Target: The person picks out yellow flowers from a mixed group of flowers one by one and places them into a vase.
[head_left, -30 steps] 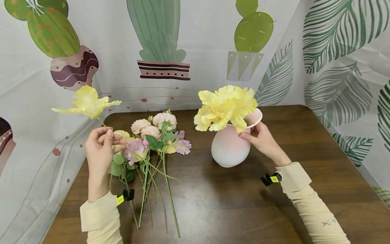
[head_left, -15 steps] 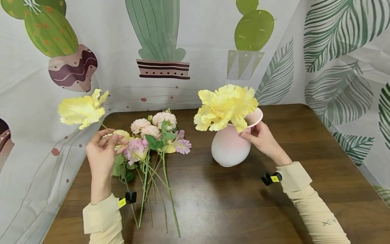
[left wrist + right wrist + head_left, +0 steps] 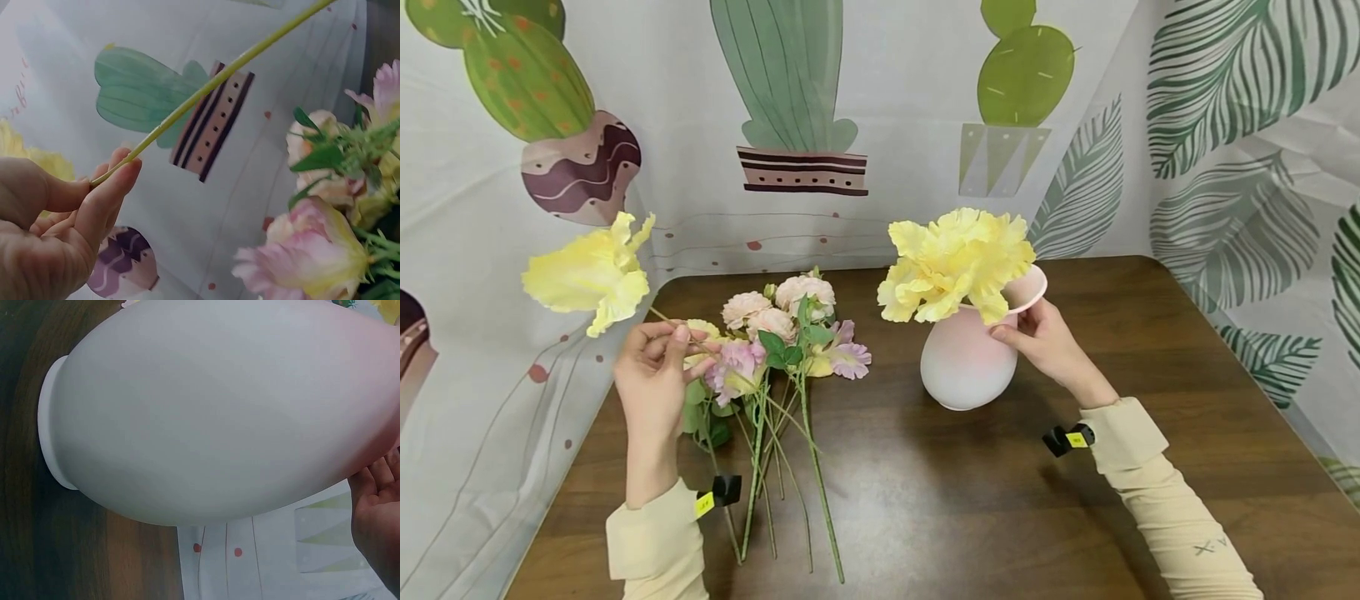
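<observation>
My left hand (image 3: pixel 653 379) pinches the thin stem of a yellow flower (image 3: pixel 587 273) between thumb and fingers, its bloom tipped to the left. In the left wrist view the green stem (image 3: pixel 206 84) slants up to the right from the left hand (image 3: pixel 69 225). My right hand (image 3: pixel 1054 346) grips the neck of a pink and white vase (image 3: pixel 968 367), thumb on the near side. Yellow blooms (image 3: pixel 955 262) fill the left part of its mouth. The vase (image 3: pixel 219 412) fills most of the right wrist view, with the right hand (image 3: pixel 378 519) at its neck.
Pale pink roses (image 3: pixel 771 310), purple and yellow flowers (image 3: pixel 737 367) and green leaves lie in a pile on the left half of the wooden table (image 3: pixel 970 517), stems toward the front. A printed cloth (image 3: pixel 917 108) hangs behind.
The yellow flower in my left hand has turned and its bloom has moved left and lower; the hand has shifted slightly down and right. The right hand and vase have stayed put.
</observation>
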A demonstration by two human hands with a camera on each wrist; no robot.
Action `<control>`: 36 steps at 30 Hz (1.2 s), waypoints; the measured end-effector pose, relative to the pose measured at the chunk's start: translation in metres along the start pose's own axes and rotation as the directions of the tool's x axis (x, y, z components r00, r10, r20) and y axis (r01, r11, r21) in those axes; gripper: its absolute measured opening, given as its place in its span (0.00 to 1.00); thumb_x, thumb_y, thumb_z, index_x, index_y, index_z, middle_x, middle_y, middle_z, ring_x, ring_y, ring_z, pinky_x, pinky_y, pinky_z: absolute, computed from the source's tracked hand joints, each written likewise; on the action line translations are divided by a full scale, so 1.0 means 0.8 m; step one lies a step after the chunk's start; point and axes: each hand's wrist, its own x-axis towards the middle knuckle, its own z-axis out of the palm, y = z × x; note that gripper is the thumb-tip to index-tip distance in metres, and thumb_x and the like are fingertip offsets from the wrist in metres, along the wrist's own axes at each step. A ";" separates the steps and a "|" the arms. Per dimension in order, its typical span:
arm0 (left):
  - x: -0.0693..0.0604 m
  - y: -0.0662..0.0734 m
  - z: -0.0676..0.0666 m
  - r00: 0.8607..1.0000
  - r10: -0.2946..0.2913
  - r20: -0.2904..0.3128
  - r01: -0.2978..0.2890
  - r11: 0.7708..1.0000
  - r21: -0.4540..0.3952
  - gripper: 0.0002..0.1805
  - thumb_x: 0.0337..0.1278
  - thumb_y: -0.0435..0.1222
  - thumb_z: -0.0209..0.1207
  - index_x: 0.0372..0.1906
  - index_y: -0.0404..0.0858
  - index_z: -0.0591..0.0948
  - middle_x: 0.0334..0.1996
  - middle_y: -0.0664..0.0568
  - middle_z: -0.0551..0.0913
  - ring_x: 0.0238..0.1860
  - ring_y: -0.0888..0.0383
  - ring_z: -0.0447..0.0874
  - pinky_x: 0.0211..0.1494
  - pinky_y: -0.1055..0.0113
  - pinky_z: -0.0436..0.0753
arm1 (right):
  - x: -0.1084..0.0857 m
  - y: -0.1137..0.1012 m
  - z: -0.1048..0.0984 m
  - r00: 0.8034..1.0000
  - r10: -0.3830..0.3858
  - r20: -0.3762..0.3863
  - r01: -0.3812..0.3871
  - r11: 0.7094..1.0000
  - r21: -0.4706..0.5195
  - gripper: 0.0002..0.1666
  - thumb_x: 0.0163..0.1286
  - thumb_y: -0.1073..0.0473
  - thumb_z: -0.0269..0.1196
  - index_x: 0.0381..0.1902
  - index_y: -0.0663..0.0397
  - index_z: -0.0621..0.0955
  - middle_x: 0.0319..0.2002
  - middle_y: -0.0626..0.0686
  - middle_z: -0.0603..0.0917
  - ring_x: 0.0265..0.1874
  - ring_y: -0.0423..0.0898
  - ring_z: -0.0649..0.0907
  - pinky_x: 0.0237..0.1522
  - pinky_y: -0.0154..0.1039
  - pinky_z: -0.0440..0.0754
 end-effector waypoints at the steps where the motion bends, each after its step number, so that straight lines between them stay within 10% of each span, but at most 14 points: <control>1: -0.001 0.002 0.002 1.000 0.016 0.005 -0.016 1.000 -0.016 0.04 0.62 0.28 0.58 0.37 0.30 0.75 0.25 0.51 0.86 0.24 0.60 0.86 0.28 0.69 0.84 | 0.000 0.000 0.000 1.000 -0.001 0.000 0.001 1.000 -0.001 0.32 0.64 0.68 0.65 0.63 0.68 0.66 0.46 0.40 0.76 0.40 0.34 0.78 0.41 0.24 0.79; 13: -0.010 0.021 0.018 0.991 0.124 0.043 -0.112 0.968 -0.226 0.03 0.60 0.25 0.57 0.37 0.29 0.74 0.25 0.43 0.86 0.23 0.53 0.87 0.26 0.64 0.85 | 0.000 0.000 0.001 1.000 -0.004 -0.003 0.004 1.000 0.003 0.32 0.64 0.68 0.64 0.63 0.67 0.66 0.47 0.40 0.76 0.40 0.35 0.77 0.41 0.25 0.79; 36: -0.028 0.044 0.053 0.954 0.297 -0.048 -0.299 0.919 -0.256 0.03 0.61 0.24 0.56 0.36 0.29 0.74 0.25 0.40 0.84 0.23 0.51 0.86 0.28 0.62 0.86 | -0.002 0.000 0.003 1.000 0.005 -0.013 -0.005 1.000 0.026 0.31 0.65 0.68 0.64 0.62 0.71 0.65 0.45 0.39 0.76 0.40 0.33 0.77 0.42 0.24 0.78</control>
